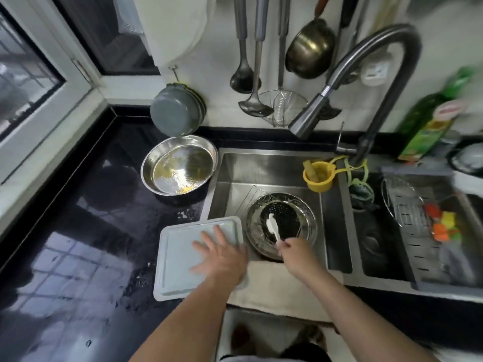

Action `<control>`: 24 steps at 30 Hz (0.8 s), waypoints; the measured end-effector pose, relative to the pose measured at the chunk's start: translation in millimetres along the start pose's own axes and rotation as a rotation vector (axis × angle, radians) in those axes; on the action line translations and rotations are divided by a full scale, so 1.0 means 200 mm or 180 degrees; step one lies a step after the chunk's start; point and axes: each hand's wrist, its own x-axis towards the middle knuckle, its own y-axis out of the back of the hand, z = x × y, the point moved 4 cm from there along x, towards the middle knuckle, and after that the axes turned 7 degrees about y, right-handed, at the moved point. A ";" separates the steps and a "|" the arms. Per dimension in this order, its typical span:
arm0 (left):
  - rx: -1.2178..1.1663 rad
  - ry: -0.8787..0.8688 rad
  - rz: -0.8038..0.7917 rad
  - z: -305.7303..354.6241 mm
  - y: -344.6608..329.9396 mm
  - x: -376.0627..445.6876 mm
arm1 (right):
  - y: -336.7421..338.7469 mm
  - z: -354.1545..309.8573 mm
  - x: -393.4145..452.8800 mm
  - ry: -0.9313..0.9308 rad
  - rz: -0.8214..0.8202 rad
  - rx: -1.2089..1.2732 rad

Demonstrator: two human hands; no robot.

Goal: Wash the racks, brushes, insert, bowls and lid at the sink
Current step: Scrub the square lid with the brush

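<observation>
Counter (78, 231): black, glossy, wet; water drops near the lid and by the sink's L edge.
Sink (274, 165): stainless, two basins; L basin holds the task items; R basin carries a grey drain tray (431, 244) w/ a wire rack (402, 199) and small orange/yellow/green pieces, too blurred to identify.
Tap (366, 82): dark gooseneck, spout head over the back of the L basin; no water seen running.
Lid (198, 257): pale blue-grey, rectangular, rounded corners; lies flat on the counter, R edge at the sink's front-L corner.
Steel bowl, counter (180, 168): shallow, upright, just L of the sink; yellowish residue inside.
Steel bowl, sink (282, 226): round, in the L basin, front; the perforated insert (285, 215) sits inside it.
Second wire rack (251, 199): in the L basin, behind and partly under that bowl; tilted.
Yellow cup (318, 176): hangs on the divider by the tap base.
L hand (222, 254): fingers spread, palm down, flat on the lid; motion blur.
R hand (295, 249): over the bowl's front rim, fingers pinching the handle of the white brush (273, 226).
Brush: head rests on the insert, handle angled back toward the person.
Wall: ladles, skimmer, small pan, grey bowls hanging.
</observation>
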 end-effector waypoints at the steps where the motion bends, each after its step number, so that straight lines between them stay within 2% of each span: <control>1: -0.0053 0.0131 -0.0056 0.04 0.00 0.02 | 0.01 0.07 -0.07 -0.0090 -0.0040 0.0168; 4: -0.0120 0.0436 -0.0072 0.12 -0.04 0.07 | 0.05 0.20 -0.21 -0.0194 -0.0051 0.0453; 7: 0.0097 0.0515 0.0098 0.18 -0.05 0.05 | 0.15 0.20 -0.23 -0.0075 0.0088 0.0597; 10: -0.0199 0.0227 0.0555 0.20 0.04 -0.03 | 0.23 0.17 -0.22 0.0156 0.0074 0.0654; 13: -0.0326 -0.0192 0.1129 0.15 0.31 -0.14 | 0.29 0.14 -0.20 0.0235 -0.0016 0.0702; 15: -0.0294 -0.0366 0.1361 0.04 0.55 -0.22 | 0.31 0.11 -0.15 0.0309 -0.0051 0.0639; 19: -0.1058 -0.0046 0.1728 -0.41 0.91 -0.33 | 0.26 -0.04 -0.09 0.0617 -0.0139 0.0467; 21: -0.1706 0.0137 0.1742 -0.67 0.94 -0.34 | 0.23 -0.10 -0.08 0.0737 -0.0205 0.0469; 24: -0.2836 0.0533 0.1458 -0.98 0.69 -0.22 | 0.17 -0.13 -0.09 0.0797 -0.0201 0.0484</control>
